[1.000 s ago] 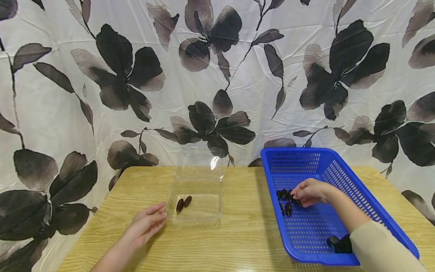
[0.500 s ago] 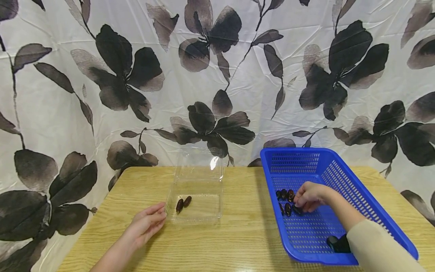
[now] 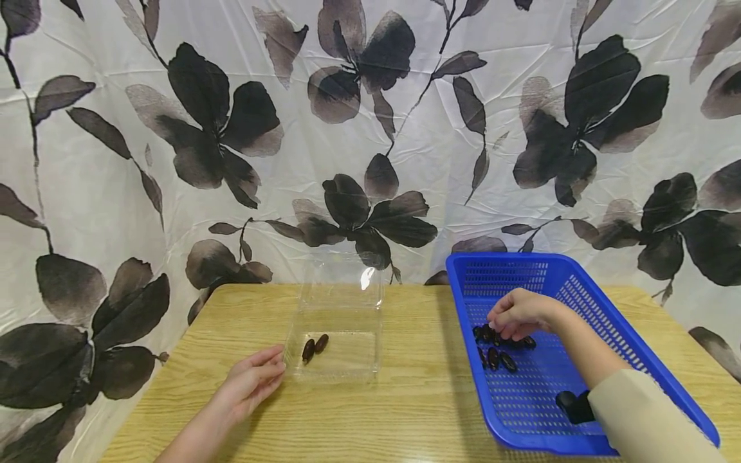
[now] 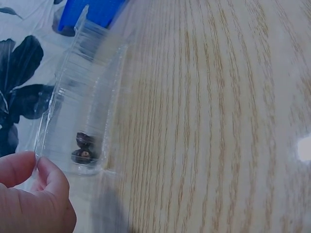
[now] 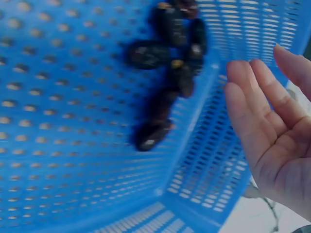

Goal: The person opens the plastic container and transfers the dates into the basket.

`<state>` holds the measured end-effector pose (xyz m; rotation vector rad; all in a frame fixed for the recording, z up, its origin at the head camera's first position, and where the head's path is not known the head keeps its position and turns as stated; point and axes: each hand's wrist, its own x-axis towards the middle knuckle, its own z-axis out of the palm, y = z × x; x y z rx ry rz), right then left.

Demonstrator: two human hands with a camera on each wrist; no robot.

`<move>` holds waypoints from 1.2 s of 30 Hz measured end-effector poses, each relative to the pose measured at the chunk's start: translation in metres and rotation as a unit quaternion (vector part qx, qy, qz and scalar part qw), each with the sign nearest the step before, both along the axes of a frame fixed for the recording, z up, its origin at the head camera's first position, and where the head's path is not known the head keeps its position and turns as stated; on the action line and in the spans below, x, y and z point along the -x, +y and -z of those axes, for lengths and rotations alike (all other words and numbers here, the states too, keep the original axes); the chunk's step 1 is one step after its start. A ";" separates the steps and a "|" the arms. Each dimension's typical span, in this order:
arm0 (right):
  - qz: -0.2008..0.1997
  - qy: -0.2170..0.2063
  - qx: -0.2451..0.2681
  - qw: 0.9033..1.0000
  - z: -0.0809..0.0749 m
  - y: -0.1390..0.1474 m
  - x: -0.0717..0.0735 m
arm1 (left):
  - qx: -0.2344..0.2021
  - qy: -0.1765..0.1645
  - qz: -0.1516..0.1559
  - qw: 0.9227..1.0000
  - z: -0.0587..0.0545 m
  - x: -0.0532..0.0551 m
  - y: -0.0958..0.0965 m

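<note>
My left hand (image 3: 251, 379) is at the left side of an open clear plastic container (image 3: 350, 354). Its thumb and a finger pinch the container's thin rim in the left wrist view. Two dark brown dates (image 3: 309, 351) lie side by side in the container's left part. Over the far left of a blue plastic basket (image 3: 538, 392), my right hand (image 3: 523, 314) hovers above several dark dates (image 3: 508, 361), hiding some of them. In the right wrist view its fingers (image 5: 243, 104) are fairly straight, thumb apart, with nothing held.
Both containers stand on a light wood-grain table (image 3: 417, 399), with a strip of tabletop between them. A floral cloth (image 3: 440, 212) hangs behind the table's back edge. Beside the right sleeve is a black object (image 3: 575, 406), partly hidden.
My right hand has risen and shifted slightly left and away from the lower dates, uncovering dates beneath it. The left hand keeps its place at the container.
</note>
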<state>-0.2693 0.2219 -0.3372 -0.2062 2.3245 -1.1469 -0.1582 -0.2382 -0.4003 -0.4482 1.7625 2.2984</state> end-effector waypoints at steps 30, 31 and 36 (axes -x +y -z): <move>-0.062 0.036 0.073 0.995 -0.073 -0.093 0.019 | 0.008 0.003 0.005 1.000 0.004 0.003 0.001; -0.061 0.033 0.075 0.995 -0.073 -0.098 0.019 | 0.008 0.003 0.005 1.000 0.004 0.003 0.001; -0.059 0.022 0.090 0.994 -0.068 -0.124 0.018 | 0.005 0.001 0.003 1.000 0.004 0.003 0.001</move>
